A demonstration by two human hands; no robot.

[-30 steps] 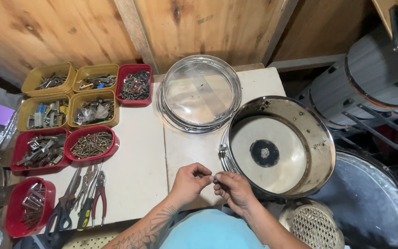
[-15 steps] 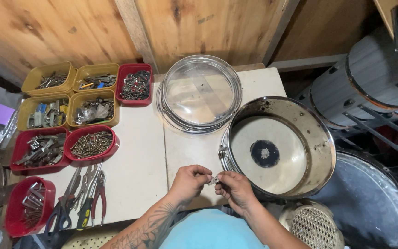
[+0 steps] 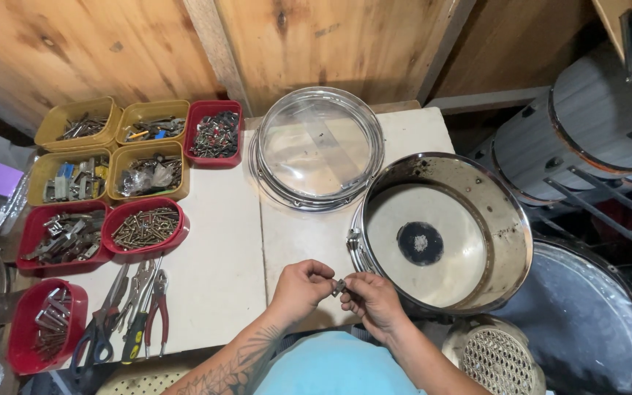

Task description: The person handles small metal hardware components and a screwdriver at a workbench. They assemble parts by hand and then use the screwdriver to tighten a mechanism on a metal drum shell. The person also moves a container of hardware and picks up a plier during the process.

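Observation:
My left hand [image 3: 300,290] and my right hand [image 3: 371,300] meet at the near edge of the white table [image 3: 221,256]. Together they pinch a small metal part [image 3: 339,287] between their fingertips. Just right of my hands stands a shiny metal drum shell [image 3: 510,227], open side up, with a dark round spot in its bottom. Beyond it, at the back of the table, lies a stack of metal hoops with a clear drum head [image 3: 318,150].
Yellow trays [image 3: 74,128] and red trays [image 3: 146,227] of screws and hardware fill the table's left side. Pliers and cutters [image 3: 137,311] lie near the front left. Drums [image 3: 587,139] stand to the right, a perforated stool [image 3: 495,358] below.
My hands have stayed at the same spot, with only small finger movements around the little metal part.

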